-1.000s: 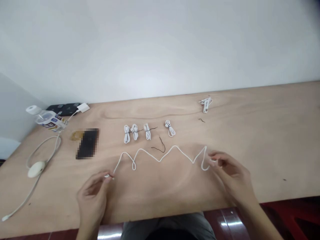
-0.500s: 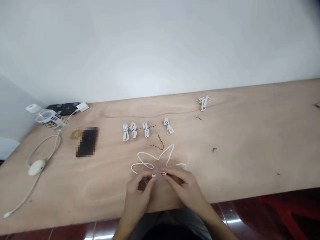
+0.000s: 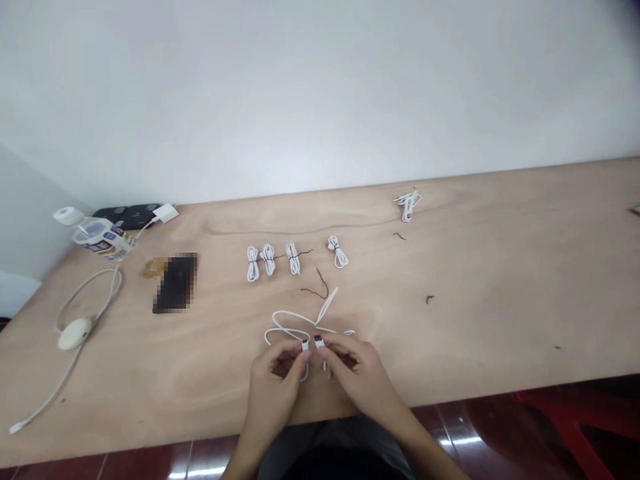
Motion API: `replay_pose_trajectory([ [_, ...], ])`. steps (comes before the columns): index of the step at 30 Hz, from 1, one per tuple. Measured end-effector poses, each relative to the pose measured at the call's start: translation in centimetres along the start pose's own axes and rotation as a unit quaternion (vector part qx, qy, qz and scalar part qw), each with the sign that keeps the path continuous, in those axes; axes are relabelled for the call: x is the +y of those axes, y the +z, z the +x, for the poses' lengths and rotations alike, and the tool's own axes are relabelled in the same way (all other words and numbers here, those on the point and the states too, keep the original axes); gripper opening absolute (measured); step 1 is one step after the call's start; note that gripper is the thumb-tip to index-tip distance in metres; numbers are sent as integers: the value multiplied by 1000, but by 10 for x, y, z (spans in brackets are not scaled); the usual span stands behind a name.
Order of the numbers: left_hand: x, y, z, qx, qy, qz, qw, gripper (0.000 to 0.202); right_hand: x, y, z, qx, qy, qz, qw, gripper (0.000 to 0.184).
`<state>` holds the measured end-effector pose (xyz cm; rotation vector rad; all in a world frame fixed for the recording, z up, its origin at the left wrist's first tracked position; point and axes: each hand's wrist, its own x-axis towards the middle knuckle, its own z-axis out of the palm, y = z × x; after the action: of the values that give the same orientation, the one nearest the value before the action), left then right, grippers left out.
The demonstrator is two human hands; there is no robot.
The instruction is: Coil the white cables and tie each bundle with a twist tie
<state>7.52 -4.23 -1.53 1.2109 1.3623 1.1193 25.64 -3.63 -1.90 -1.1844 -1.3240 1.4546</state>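
Near the table's front edge my left hand (image 3: 277, 375) pinches one small white cable connector (image 3: 305, 345) between thumb and forefinger. Close beside it, my right hand (image 3: 359, 368) grips a white USB plug (image 3: 319, 342), its open end facing up and away from me. The two connectors are side by side with a small gap. Loops of loose white cable (image 3: 289, 313) spread on the table just beyond my fingers; part of the cable is hidden by the hands. A dark twist tie (image 3: 326, 287) lies curled behind the loops.
Several coiled white cables (image 3: 293, 259) lie tied in a row beyond the loops, with another bundle (image 3: 408, 207) farther right. Short dark tie scraps (image 3: 429, 299) lie at right. Leftward are a pixelated dark object (image 3: 175, 283), a bottle (image 3: 103, 237) and a cord with a round white part (image 3: 75, 334).
My right hand has moved slightly left and turned its plug upward, bringing it nearer the left connector. The cable loops have shifted and narrowed on the right side.
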Motion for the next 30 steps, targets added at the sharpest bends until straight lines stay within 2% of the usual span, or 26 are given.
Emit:
replay_pose_trajectory([
  [6,3,2,1,0,-23,-15,1000,24,-1,2,0,-6,14,3,1000,35],
  [13,3,3,0,-8,-16,-11,1000,22,0,2,2,-10,12,-1,1000,35],
  [16,2,3,-1,-10,-2,-3,1000,19,0,1,1,-8,-18,-6,1000,32],
  [21,-2,0,-5,16,66,19,998,7,2,-2,-4,8,-101,-6,995,25],
  [30,1,-2,-5,-13,114,6,993,8,7,-6,-6,-4,-147,-31,989,32],
])
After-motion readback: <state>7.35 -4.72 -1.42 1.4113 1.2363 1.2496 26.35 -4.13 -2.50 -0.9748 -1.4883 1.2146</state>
